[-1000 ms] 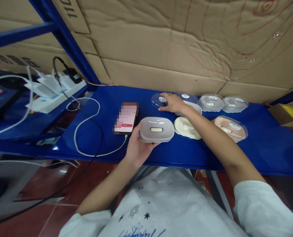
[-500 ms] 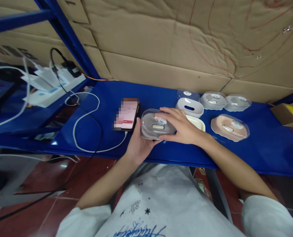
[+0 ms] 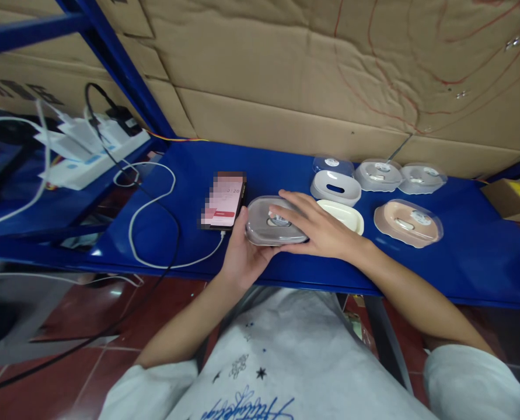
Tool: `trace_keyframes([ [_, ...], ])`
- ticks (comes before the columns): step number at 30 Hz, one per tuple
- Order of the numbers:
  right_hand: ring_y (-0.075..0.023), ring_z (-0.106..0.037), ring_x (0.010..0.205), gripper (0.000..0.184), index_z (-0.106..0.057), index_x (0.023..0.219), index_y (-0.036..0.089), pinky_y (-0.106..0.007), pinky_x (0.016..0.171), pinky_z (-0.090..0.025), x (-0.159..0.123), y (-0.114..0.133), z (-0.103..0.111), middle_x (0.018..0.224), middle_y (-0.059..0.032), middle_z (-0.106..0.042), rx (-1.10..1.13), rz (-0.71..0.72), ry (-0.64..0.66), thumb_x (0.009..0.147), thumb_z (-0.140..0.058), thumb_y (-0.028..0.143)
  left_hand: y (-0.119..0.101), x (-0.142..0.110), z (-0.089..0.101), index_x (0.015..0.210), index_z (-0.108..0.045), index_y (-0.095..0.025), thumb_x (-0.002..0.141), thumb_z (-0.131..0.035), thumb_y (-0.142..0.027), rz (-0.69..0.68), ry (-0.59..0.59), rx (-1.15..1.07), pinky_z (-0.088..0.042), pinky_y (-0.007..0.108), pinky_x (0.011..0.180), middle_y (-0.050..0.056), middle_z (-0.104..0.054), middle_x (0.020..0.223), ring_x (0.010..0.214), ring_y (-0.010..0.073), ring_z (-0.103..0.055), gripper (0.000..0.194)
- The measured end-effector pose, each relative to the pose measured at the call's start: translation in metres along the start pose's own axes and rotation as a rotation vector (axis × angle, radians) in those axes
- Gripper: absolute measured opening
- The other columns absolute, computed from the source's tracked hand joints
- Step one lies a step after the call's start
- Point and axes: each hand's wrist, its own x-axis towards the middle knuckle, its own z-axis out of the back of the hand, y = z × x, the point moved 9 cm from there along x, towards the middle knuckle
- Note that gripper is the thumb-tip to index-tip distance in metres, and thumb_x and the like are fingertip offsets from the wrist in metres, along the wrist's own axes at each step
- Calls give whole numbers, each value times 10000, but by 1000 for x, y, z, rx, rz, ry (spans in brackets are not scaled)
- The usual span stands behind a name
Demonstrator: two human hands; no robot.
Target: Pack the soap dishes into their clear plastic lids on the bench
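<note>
A grey oval soap box (image 3: 260,217) with a clear cover is held just above the front of the blue table. My left hand (image 3: 241,251) supports it from the left and below, thumb along its left side. Over its right part lies my right hand (image 3: 316,224), fingers bent across the cover, partly hiding a white label. A cream oval dish (image 3: 351,217) is partly behind my right hand. Farther back is a white slotted oval tray (image 3: 336,189), in front of a clear cover (image 3: 323,165) with a round label.
Two grey covered boxes (image 3: 379,175) stand at the back, a pink covered one (image 3: 408,224) at right. A plugged-in phone (image 3: 224,201) lies left of my hands, its white cable (image 3: 198,263) looping leftward. A power strip (image 3: 93,160) and a cardboard box (image 3: 511,201) flank the table (image 3: 277,163).
The grey soap box has tilted slightly, and its label shows lower under my right fingers. My right hand has shifted a little left on the cover.
</note>
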Motion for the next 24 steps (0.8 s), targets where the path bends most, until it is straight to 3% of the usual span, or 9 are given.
trace_keyframes([
  [6,-373,-328,1616,845,-310,1692,300,-636,1283,-360,-1,4,5,1748,-171,-324,-7,54,-26,984,-715,522,-1,-1,-2,1254,-732,-176,1095,-438,-542,-10,-17,28,-670,370,748,79,-832,1011,850,247,-794,496],
  [13,-358,-284,1637,859,-323,1691,334,-629,1277,-384,-3,15,12,1688,-112,-460,36,165,-43,963,-775,403,-5,-1,-1,1230,-731,-165,1104,-398,-548,-17,-57,0,-667,343,686,73,-830,1017,845,238,-798,523],
  [19,-339,-370,1603,756,-406,1658,309,-588,1271,-420,-4,20,17,1626,-99,-548,-14,187,-83,987,-747,374,-4,-1,-4,1148,-746,-161,1118,-327,-551,15,-20,17,-636,313,563,75,-830,959,709,220,-779,573],
  [24,-319,-402,1590,658,-515,1591,274,-571,1269,-435,-4,18,18,1605,-99,-574,-13,194,-96,986,-746,391,-3,0,-3,1233,-727,-159,1120,-334,-552,27,-14,16,-648,312,580,78,-831,971,717,217,-782,567],
])
